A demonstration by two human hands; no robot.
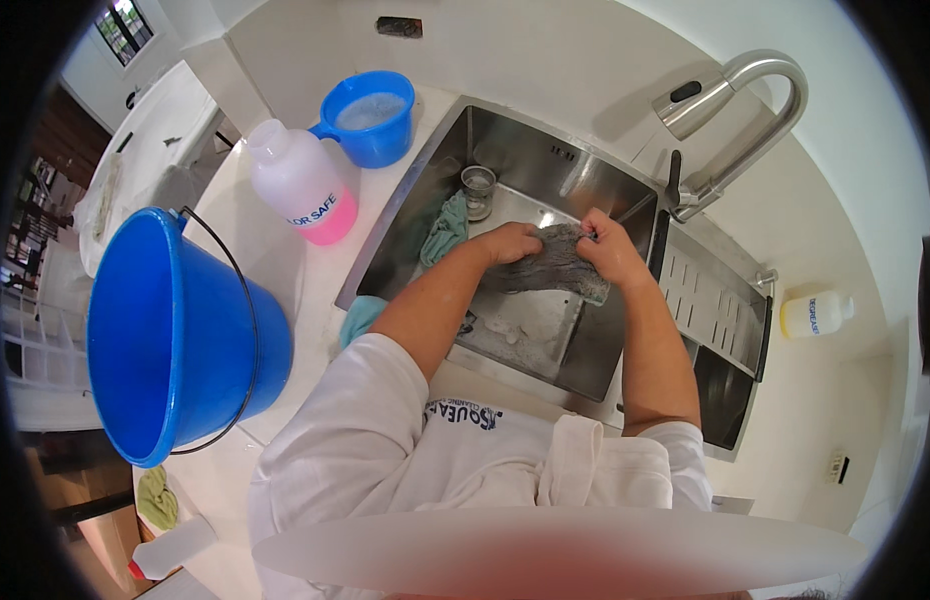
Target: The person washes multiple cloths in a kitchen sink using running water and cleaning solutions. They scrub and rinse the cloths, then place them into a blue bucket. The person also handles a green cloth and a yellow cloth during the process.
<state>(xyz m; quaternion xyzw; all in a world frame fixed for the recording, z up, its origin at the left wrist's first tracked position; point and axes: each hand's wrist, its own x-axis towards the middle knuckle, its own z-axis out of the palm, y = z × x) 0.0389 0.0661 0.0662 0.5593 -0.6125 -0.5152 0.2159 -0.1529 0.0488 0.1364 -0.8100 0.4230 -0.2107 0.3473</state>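
Note:
Over the steel sink (385,228), a grey wet cloth (545,266) is stretched between my two hands. My left hand (510,243) is closed on its left upper edge, and my right hand (607,247) grips its right upper corner. The cloth hangs down from both fists, with foam on the sink floor below it. A green cloth (446,228) lies against the left side of the basin, beside a metal drain strainer (478,190). Part of a light blue cloth (361,318) shows on the sink's left front edge, near my left forearm.
A steel faucet (775,120) arches over the right back. A slotted drainer tray (707,290) covers the right side. On the left stand a blue bucket (185,340), a jug of pink liquid (303,185) and a blue dipper of suds (370,120). A yellow-white bottle (817,314) stands far right.

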